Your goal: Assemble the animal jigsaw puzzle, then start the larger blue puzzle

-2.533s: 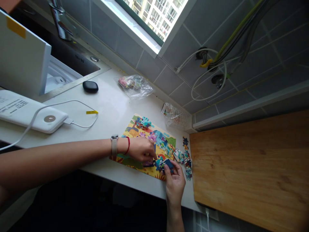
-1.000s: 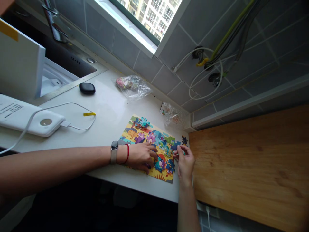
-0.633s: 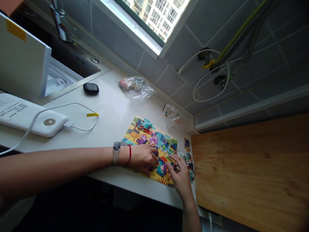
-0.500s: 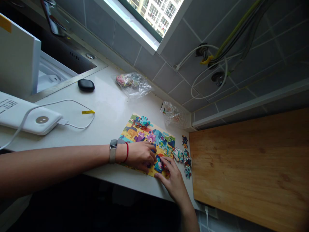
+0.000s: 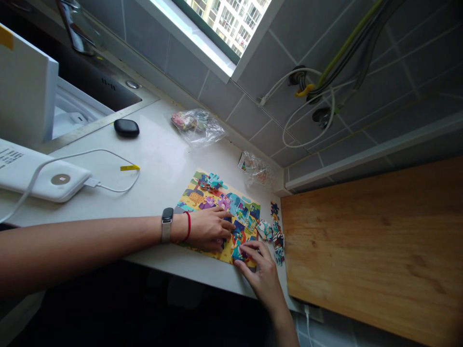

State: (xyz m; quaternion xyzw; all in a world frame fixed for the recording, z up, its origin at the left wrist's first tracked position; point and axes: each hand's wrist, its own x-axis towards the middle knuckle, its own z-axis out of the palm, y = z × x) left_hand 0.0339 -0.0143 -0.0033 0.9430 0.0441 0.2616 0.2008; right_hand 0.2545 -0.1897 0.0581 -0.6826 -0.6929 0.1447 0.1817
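A colourful jigsaw puzzle sheet (image 5: 194,196) with cartoon animals lies on the counter under both hands. My left hand (image 5: 208,229), wearing a watch and a red cord at the wrist, rests palm down on its middle with fingers stretched and a little apart. At the sheet's lower right, my right hand (image 5: 258,265) has its thumb and bent fingers at the edges of a teal puzzle piece (image 5: 237,252). A small heap of puzzle pieces (image 5: 211,181) sits on the sheet's upper left. More loose pieces (image 5: 278,241) lie off its right side.
A wooden board (image 5: 372,246) borders the counter at right. Two clear plastic bags (image 5: 202,127) lie along the tiled wall. Left are a black case (image 5: 126,127), a white power bank (image 5: 43,173) with a cable, and a sink (image 5: 108,84) with a white box.
My left hand has drawn slightly back and flattened, with more of the dark blue pieces showing. My right hand has moved a little down toward the near edge. The view has shifted slightly.
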